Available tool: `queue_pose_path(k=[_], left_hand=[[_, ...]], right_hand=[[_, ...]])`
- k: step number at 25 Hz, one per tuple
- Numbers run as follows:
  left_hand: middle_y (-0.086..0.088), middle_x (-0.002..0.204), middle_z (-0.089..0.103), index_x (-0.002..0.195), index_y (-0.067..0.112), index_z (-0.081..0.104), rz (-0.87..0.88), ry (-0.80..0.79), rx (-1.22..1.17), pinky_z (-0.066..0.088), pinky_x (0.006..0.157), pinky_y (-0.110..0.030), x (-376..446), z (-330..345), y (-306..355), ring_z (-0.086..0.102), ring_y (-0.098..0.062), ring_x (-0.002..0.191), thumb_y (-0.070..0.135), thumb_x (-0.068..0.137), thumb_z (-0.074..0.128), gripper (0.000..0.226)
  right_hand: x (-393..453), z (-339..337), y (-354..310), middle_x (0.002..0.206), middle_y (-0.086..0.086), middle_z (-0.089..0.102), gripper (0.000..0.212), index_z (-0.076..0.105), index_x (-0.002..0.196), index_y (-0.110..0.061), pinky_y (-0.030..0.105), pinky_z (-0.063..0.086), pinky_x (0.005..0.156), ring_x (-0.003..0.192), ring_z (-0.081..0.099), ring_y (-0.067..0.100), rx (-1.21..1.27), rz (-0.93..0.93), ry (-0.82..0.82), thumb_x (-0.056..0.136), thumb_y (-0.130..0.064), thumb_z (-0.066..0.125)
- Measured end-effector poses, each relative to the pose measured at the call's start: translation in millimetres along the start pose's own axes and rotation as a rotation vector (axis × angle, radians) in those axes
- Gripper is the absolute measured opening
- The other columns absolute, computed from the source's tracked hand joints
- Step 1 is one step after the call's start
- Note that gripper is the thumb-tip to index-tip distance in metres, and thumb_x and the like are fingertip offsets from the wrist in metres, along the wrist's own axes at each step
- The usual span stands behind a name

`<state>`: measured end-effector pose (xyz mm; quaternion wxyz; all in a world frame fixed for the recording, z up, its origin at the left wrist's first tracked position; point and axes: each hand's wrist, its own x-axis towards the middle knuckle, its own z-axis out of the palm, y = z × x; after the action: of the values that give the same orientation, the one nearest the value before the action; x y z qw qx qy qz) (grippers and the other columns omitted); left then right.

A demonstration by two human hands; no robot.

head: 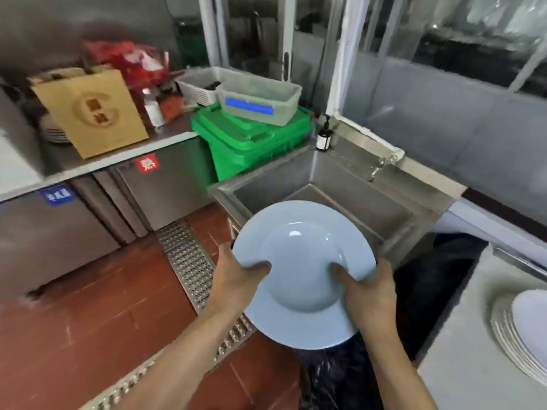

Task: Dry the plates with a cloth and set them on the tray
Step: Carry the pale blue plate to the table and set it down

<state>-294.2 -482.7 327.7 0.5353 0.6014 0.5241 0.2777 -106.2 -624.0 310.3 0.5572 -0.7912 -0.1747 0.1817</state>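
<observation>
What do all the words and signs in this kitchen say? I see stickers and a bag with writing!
Nothing here can be read for sure; every text is blurred.
Brown paper bag: round printed logo with two characters, too blurred to read.
Blue sticker on the steel cabinet: white characters, unreadable.
Red sticker on the next cabinet door: white mark, unreadable.
Grey tub on the green bin: plain blue strip, no writing visible.
Soap bottle: label too small to read.

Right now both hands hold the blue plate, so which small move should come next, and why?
Probably free one hand to fetch a cloth. The left hand and right hand both grip the blue plate by its rim, thumbs on top, and no cloth is visible in either hand.
</observation>
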Motion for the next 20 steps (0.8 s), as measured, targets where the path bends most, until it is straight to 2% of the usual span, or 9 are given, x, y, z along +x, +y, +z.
queue_pose_path(k=[3,5,9,11,13,15,16,18,20], left_hand=[[-0.005,0.103,0.07,0.12,0.012,0.054,-0.018,0.121,-0.023,0.053,0.056,-0.031,10.4,-75.9,-11.1,0.07,-0.022,0.087,0.029,0.064,0.078,0.063],[-0.005,0.104,0.069,0.118,0.012,0.054,-0.047,0.225,-0.047,0.052,0.058,-0.032,14.4,-132.1,-23.1,0.069,-0.024,0.088,0.028,0.065,0.079,0.061],[0.006,0.101,0.062,0.122,0.016,0.046,-0.081,0.436,-0.062,0.045,0.051,-0.025,10.7,-238.2,-48.6,0.064,-0.013,0.085,0.027,0.071,0.082,0.063],[0.006,0.103,0.061,0.125,0.018,0.044,-0.09,0.521,-0.074,0.047,0.052,-0.026,2.0,-294.5,-65.6,0.063,-0.015,0.087,0.028,0.072,0.081,0.065],[0.002,0.105,0.065,0.125,0.016,0.048,-0.096,0.599,-0.074,0.05,0.055,-0.027,-12.0,-346.6,-82.8,0.065,-0.017,0.088,0.026,0.073,0.08,0.062],[0.009,0.099,0.061,0.12,0.019,0.047,-0.11,0.727,-0.081,0.048,0.056,-0.024,-29.6,-397.2,-101.0,0.062,-0.008,0.084,0.026,0.072,0.081,0.059],[0.015,0.096,0.057,0.118,0.022,0.045,-0.119,0.795,-0.095,0.044,0.055,-0.02,-39.5,-419.8,-110.1,0.058,-0.002,0.082,0.027,0.072,0.082,0.059],[0.021,0.095,0.052,0.117,0.027,0.041,-0.14,0.911,-0.131,0.041,0.055,-0.016,-60.6,-459.6,-128.0,0.053,0.004,0.081,0.027,0.072,0.084,0.062],[0.021,0.095,0.052,0.115,0.029,0.04,-0.185,1.029,-0.152,0.042,0.055,-0.016,-86.0,-495.7,-148.9,0.053,0.004,0.082,0.029,0.072,0.085,0.062]], right_hand=[[-16.7,71.4,-33.0,0.094,-0.011,0.064,0.057,0.052,0.112,-0.022,0.041,0.05,0.077,0.09,0.063,0.025,-0.044,-0.054,-0.105,0.073,-0.041,0.089],[-36.0,123.6,-55.1,0.09,-0.011,0.063,0.055,0.053,0.11,-0.021,0.037,0.049,0.072,0.087,0.064,0.025,-0.05,-0.09,-0.18,0.072,-0.038,0.09],[-86.1,220.7,-91.1,0.086,-0.013,0.066,0.043,0.054,0.097,-0.025,0.013,0.043,0.048,0.068,0.066,-0.002,0.004,-0.17,-0.348,0.074,-0.023,0.09],[-116.8,271.2,-108.4,0.089,-0.011,0.068,0.042,0.055,0.099,-0.024,0.005,0.041,0.048,0.063,0.063,-0.015,-0.001,-0.213,-0.456,0.075,-0.02,0.089],[-151.5,316.4,-125.9,0.096,-0.007,0.069,0.051,0.057,0.114,-0.018,0.01,0.045,0.058,0.07,0.064,-0.009,-0.04,-0.277,-0.546,0.076,-0.027,0.089],[-189.3,362.2,-142.6,0.101,-0.001,0.068,0.059,0.055,0.12,-0.014,0.026,0.05,0.071,0.083,0.065,0.014,-0.075,-0.349,-0.626,0.075,-0.033,0.089],[-208.5,384.1,-149.6,0.1,-0.003,0.066,0.059,0.055,0.119,-0.015,0.026,0.049,0.071,0.081,0.063,0.016,-0.084,-0.375,-0.672,0.075,-0.034,0.089],[-245.1,425.5,-160.1,0.093,-0.011,0.061,0.055,0.054,0.116,-0.018,0.008,0.043,0.058,0.071,0.058,0.0,-0.086,-0.43,-0.782,0.076,-0.033,0.089],[-284.3,466.2,-167.6,0.094,-0.01,0.063,0.051,0.055,0.114,-0.019,0.005,0.041,0.052,0.069,0.059,-0.008,-0.078,-0.459,-0.917,0.077,-0.029,0.089]])
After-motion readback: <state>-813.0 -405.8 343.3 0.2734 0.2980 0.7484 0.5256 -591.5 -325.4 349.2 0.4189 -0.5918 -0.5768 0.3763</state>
